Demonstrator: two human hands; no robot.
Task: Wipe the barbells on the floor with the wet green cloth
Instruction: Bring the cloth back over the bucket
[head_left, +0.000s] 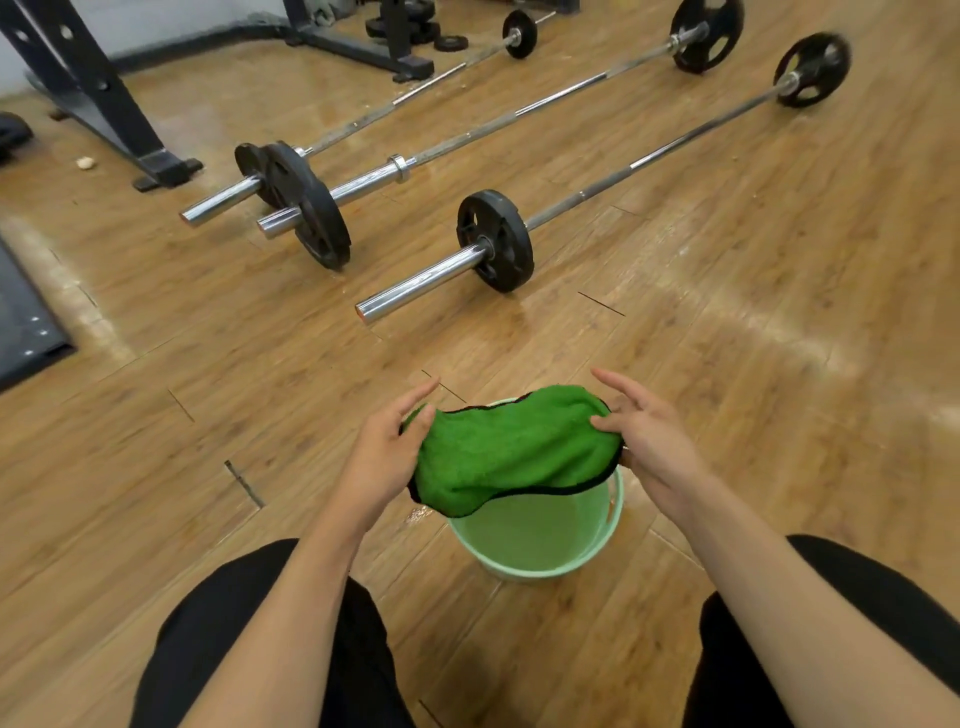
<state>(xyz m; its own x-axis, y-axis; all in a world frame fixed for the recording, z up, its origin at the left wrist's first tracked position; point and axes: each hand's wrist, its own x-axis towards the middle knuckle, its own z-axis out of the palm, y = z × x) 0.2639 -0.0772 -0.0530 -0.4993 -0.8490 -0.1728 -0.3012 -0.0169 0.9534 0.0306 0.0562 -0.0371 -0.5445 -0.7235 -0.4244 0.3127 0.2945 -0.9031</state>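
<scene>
The cloth (514, 452) is readied over the bucket (519, 566).
Ends seemingly pinched by left hand (384, 457) and right hand (649, 447); nearest barbell (431, 283) to be reached next.

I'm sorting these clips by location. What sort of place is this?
Most likely a gym or weight room: three barbells with black weight plates lie on the wooden floor, and a dark steel rack frame stands behind them.

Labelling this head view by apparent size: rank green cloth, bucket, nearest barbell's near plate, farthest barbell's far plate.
1-2. Unsure between green cloth and bucket: the cloth hides part of it.
3. Then nearest barbell's near plate.
4. Smallest: farthest barbell's far plate, though distance shrinks it.
</scene>
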